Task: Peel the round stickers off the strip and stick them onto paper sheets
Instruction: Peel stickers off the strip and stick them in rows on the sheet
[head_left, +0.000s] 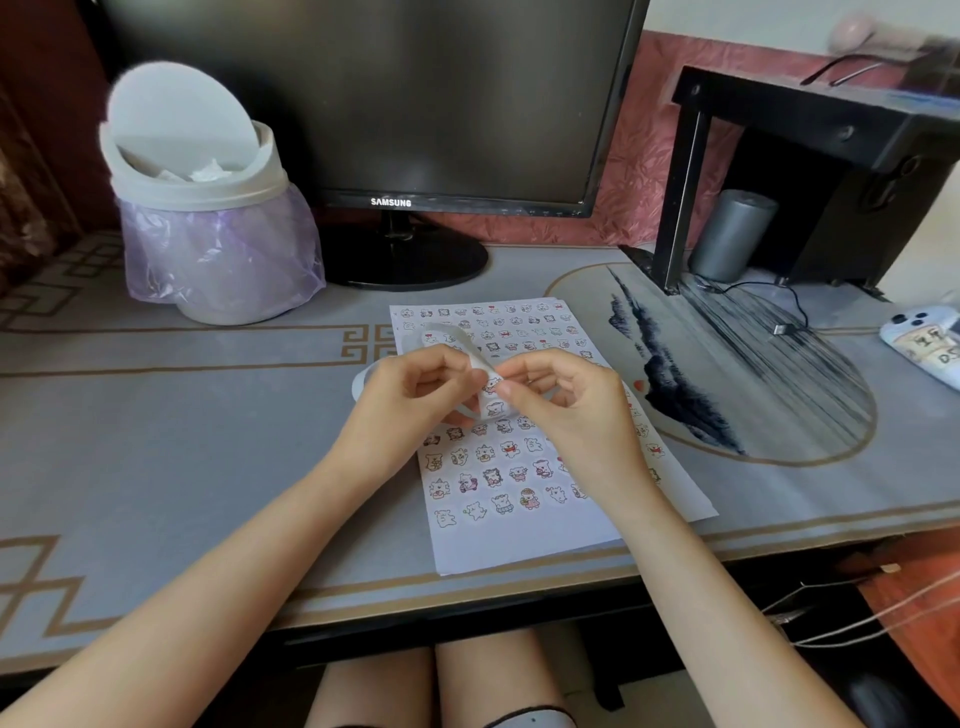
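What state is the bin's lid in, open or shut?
Open: the lid stands tilted up, and crumpled paper shows inside the bin.

**A:** Where are the 2 hands?
**B:** Above the paper sheet (524, 540). The left hand (415, 387) and right hand (563, 397) both pinch the curling sticker strip (492, 408).
**A:** And the sheet?
**B:** Flat on the desk (182, 441), with rows of round stickers (493, 475). A monitor (389, 104) and a bin (208, 218) stand behind it.

The grey worktop (182, 426) with gold fretwork carries a waste bin (208, 228) at back left, a monitor base (400, 260) beside it, sticker-covered paper sheets (519, 540) at centre, and a black rack (810, 156), grey cylinder (732, 236) and phone (924, 343) at right.
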